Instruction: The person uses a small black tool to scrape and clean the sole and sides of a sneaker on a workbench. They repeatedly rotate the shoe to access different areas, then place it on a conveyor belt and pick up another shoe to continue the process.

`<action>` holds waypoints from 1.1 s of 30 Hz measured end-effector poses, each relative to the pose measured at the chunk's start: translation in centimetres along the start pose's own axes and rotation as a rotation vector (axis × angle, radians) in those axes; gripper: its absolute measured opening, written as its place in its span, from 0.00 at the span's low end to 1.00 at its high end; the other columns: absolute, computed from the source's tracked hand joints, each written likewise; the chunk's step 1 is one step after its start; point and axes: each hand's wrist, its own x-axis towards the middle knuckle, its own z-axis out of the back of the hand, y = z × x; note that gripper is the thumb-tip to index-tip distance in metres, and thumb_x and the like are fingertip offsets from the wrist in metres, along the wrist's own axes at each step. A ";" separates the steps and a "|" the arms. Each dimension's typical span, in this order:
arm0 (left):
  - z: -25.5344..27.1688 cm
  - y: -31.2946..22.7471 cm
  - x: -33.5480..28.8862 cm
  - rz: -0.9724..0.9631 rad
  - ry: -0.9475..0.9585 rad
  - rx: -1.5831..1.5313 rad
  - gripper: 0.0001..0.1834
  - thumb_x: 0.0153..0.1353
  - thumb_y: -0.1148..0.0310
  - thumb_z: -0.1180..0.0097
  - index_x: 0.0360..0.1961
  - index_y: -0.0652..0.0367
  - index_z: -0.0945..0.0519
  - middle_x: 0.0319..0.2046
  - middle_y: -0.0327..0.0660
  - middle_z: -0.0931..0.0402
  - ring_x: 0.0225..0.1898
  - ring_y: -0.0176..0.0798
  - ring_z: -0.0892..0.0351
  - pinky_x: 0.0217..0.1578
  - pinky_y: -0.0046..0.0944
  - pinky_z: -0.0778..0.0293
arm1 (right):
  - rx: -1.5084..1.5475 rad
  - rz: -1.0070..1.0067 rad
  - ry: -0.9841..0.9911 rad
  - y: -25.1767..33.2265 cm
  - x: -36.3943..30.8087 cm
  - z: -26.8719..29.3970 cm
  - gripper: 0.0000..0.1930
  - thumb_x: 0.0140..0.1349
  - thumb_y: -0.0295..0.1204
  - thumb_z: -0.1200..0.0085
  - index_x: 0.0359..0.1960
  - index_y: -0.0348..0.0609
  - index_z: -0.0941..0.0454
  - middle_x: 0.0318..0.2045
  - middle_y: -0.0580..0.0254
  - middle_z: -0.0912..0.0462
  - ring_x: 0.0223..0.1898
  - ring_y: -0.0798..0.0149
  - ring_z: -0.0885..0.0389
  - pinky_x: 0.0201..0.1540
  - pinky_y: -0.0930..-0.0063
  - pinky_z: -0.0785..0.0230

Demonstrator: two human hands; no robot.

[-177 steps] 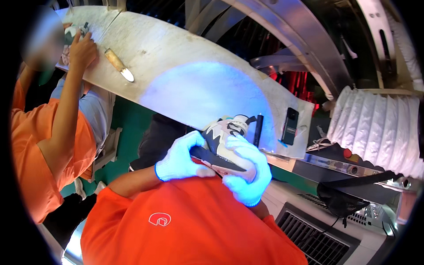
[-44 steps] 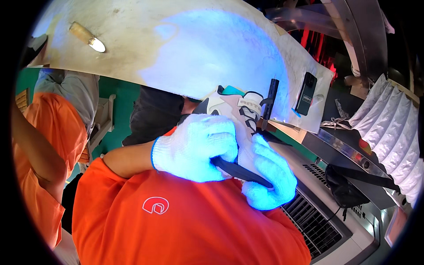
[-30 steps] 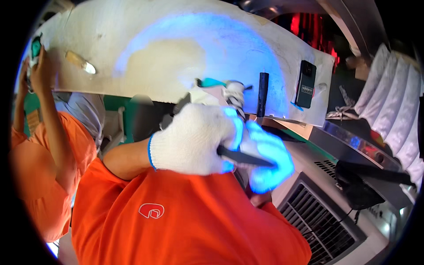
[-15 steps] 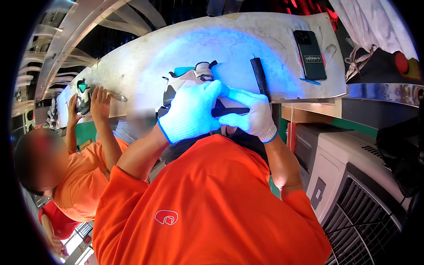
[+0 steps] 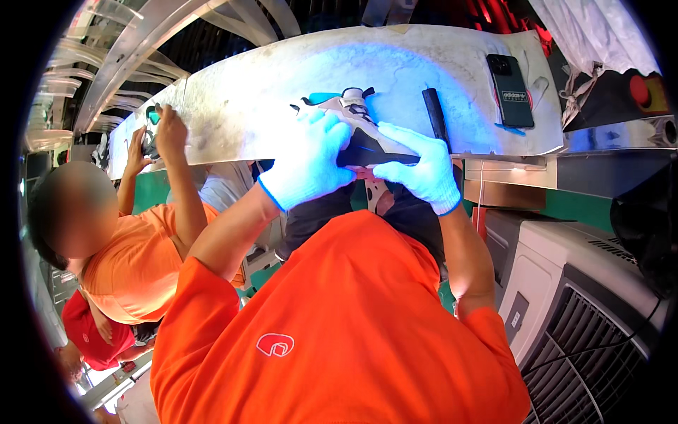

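Observation:
At the near edge of the table lies a white and dark grey shoe upper (image 5: 359, 116) with a teal lining, under bright bluish light. My left hand (image 5: 308, 162), in a white knitted glove with a blue cuff, grips its near left side; the fingertips lie over the upper. My right hand (image 5: 424, 168), gloved alike, holds the dark end on the right between the stretched fingers and the thumb. The gloves cover part of the upper's lower side. Just right of it rests a black stick-shaped object (image 5: 435, 113).
The long pale table (image 5: 233, 92) curves across the view. A dark phone (image 5: 511, 92) lies at its right end. To my left a co-worker in orange (image 5: 152, 261) handles another shoe piece (image 5: 150, 138). A grey machine with a grille (image 5: 558, 283) stands at my right.
My hands have moved apart; the right hand has shifted right along the shoe upper, exposing more of it. The co-worker's hands and shoe piece have also shifted slightly.

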 end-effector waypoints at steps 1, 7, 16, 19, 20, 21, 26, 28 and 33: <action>0.0 0.3 0.0 0.033 0.026 -0.019 0.27 0.39 0.59 0.16 0.33 0.55 0.24 0.38 0.45 0.22 0.44 0.56 0.23 0.45 0.54 0.26 | -0.006 -0.007 0.004 0.1 0.0 0.0 0.39 0.53 0.39 0.15 0.65 0.31 0.14 0.62 0.41 0.10 0.63 0.51 0.09 0.67 0.61 0.19; -0.3 1.0 0.2 0.145 0.129 -0.102 0.29 0.36 0.60 0.15 0.31 0.54 0.25 0.35 0.45 0.23 0.43 0.55 0.23 0.42 0.53 0.25 | -0.004 -0.025 0.012 0.0 0.1 -0.3 0.40 0.53 0.40 0.15 0.65 0.31 0.14 0.63 0.41 0.11 0.65 0.51 0.10 0.69 0.60 0.20; 0.6 1.3 0.9 0.208 0.185 -0.157 0.29 0.38 0.56 0.14 0.33 0.55 0.22 0.34 0.47 0.20 0.40 0.55 0.19 0.40 0.53 0.24 | -0.053 -0.077 0.026 1.5 0.5 -0.2 0.40 0.50 0.39 0.16 0.64 0.29 0.14 0.63 0.40 0.11 0.65 0.50 0.11 0.70 0.60 0.21; 0.6 1.8 1.0 0.168 0.129 -0.176 0.27 0.44 0.53 0.15 0.34 0.58 0.20 0.32 0.50 0.18 0.38 0.57 0.15 0.37 0.55 0.21 | -0.104 -0.148 0.047 3.0 1.0 -0.1 0.41 0.50 0.38 0.16 0.65 0.29 0.14 0.62 0.39 0.11 0.66 0.51 0.11 0.70 0.60 0.22; 0.7 1.9 1.1 0.173 0.144 -0.172 0.27 0.44 0.52 0.15 0.34 0.58 0.20 0.32 0.50 0.18 0.38 0.57 0.15 0.37 0.55 0.21 | -0.123 -0.110 0.060 2.9 1.0 0.0 0.40 0.52 0.38 0.18 0.66 0.28 0.15 0.61 0.38 0.10 0.65 0.51 0.11 0.69 0.60 0.21; 0.8 1.9 1.1 0.177 0.160 -0.169 0.28 0.45 0.52 0.16 0.34 0.58 0.20 0.32 0.49 0.18 0.37 0.57 0.15 0.37 0.55 0.21 | -0.050 -0.163 0.094 3.3 1.4 0.3 0.40 0.53 0.40 0.17 0.66 0.29 0.16 0.61 0.38 0.10 0.63 0.50 0.09 0.66 0.61 0.19; 1.4 1.1 2.5 0.282 0.248 -0.227 0.33 0.39 0.50 0.14 0.39 0.60 0.18 0.37 0.49 0.17 0.42 0.55 0.14 0.41 0.53 0.18 | -0.231 -0.258 0.329 5.6 5.7 1.9 0.37 0.61 0.46 0.23 0.69 0.38 0.16 0.49 0.40 0.08 0.47 0.54 0.06 0.53 0.63 0.17; 2.3 0.8 3.0 0.256 0.201 -0.204 0.33 0.38 0.51 0.14 0.40 0.60 0.18 0.41 0.48 0.17 0.47 0.53 0.14 0.45 0.52 0.19 | -0.109 -0.497 0.393 6.8 6.9 2.1 0.32 0.62 0.47 0.28 0.63 0.41 0.13 0.43 0.39 0.09 0.43 0.48 0.07 0.50 0.58 0.18; 1.7 1.6 3.4 0.212 0.168 -0.192 0.40 0.38 0.40 0.12 0.40 0.57 0.20 0.44 0.46 0.21 0.47 0.56 0.14 0.44 0.53 0.17 | -0.280 -0.543 0.457 6.2 8.2 1.5 0.34 0.59 0.51 0.28 0.60 0.39 0.14 0.46 0.40 0.09 0.47 0.41 0.08 0.55 0.57 0.18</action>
